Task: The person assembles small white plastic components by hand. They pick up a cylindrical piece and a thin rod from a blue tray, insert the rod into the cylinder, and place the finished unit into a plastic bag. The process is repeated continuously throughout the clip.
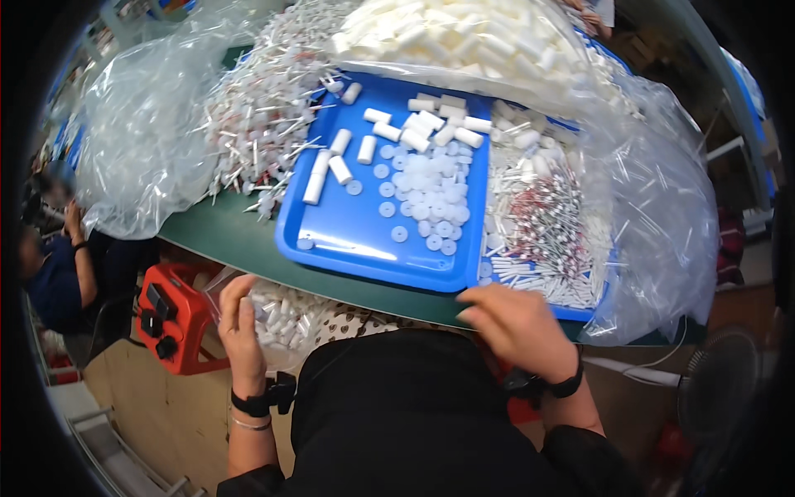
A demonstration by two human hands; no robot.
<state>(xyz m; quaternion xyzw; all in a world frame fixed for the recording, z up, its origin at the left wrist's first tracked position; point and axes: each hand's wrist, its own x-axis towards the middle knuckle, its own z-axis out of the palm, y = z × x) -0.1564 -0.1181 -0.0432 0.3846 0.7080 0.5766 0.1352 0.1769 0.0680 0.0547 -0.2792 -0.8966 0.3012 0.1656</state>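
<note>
My left hand (240,331) is raised in front of the table's near edge, beside a clear plastic bag of white pieces (286,327). Its fingers point up, slightly parted, and nothing shows in them. Near the front right corner of a blue tray (331,253), my right hand (522,327) is loosely bent, thumb and forefinger apart, with no object visible between them. The tray bears white cylinders (366,150) at its back and left, and a cluster of translucent round discs (426,195) on its right side.
Right of the tray lies a second blue tray with thin white sticks and red-and-silver small parts (546,207). White stick parts (265,99) heap at the left. Behind is a big bag of white cylinders (464,41). Clear plastic (149,124) flanks the table; a red stool (178,319) stands below.
</note>
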